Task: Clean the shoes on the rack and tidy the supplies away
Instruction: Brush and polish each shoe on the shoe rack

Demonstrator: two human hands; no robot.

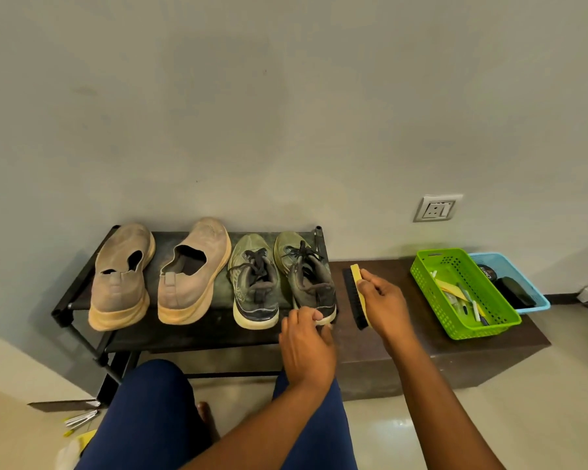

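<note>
White lettering stands on the lid of a round black tin (486,272) in the blue basket (537,301), just behind the green basket (431,283). It is too small and blurred to read.

I count four shoes on rack (82,290): two tan slip-ons (121,276) (192,269), two dark lace-up sneakers (255,283) (308,276). One brush (355,296). Two baskets: one green (462,290), one blue (510,266). Two hands in my view: left (306,344), right (381,300). One wall socket (437,208). Pens in green basket: several, exact number unclear to me.
</note>
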